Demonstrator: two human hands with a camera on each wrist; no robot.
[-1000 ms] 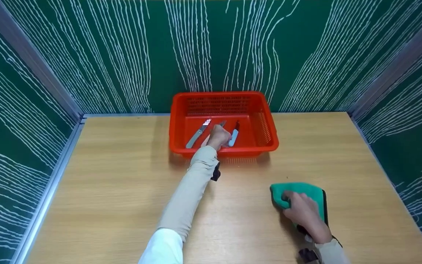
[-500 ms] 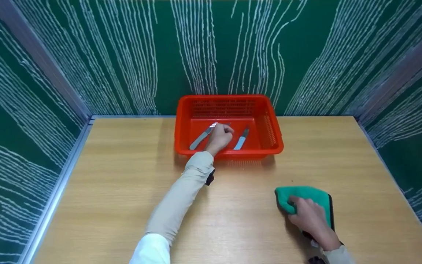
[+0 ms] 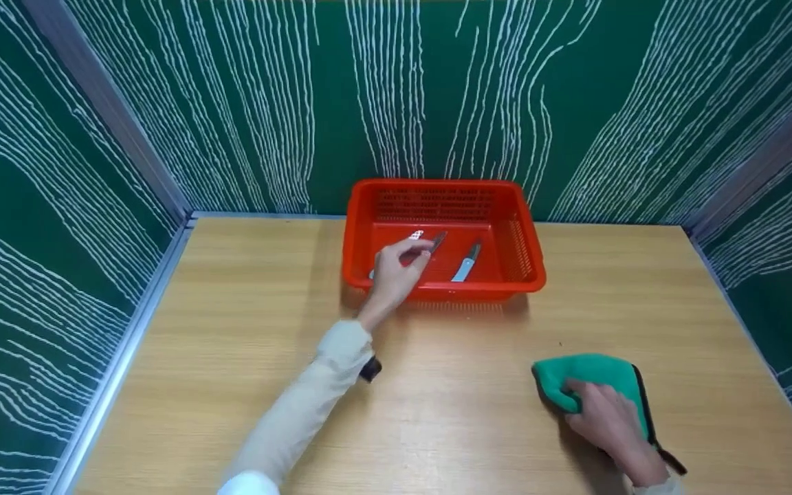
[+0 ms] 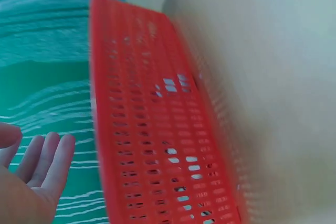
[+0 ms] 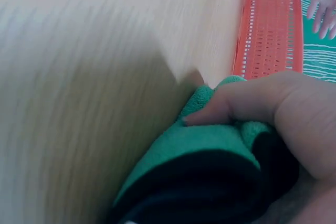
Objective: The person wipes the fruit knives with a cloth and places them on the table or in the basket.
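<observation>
My left hand (image 3: 394,275) is over the front rim of the red plastic basket (image 3: 499,285), its fingers loosely bent and holding nothing. In the left wrist view the same hand (image 4: 31,192) is outside the slotted basket wall (image 4: 142,103), fingertips apart. Several knives lie in the basket: a pale-handled knife (image 3: 465,268) at the right, a middle knife (image 3: 439,240) whose handle the hand hides, and a left knife (image 3: 416,235) mostly covered. My right hand (image 3: 606,419) grips a green cloth (image 3: 609,371) with dark edging, thumb and fingers pressed into its folds (image 5: 205,137).
A wooden table (image 3: 245,309) carries the basket near its back edge. Green panels with white wavy lines (image 3: 245,103) enclose the back and both sides, with metal framing strips (image 3: 121,330) along the table's edges.
My left hand has let go of the middle knife in the basket, opened its fingers and drawn back toward the front rim. The right hand keeps its grip on the cloth; the head view has shifted slightly.
</observation>
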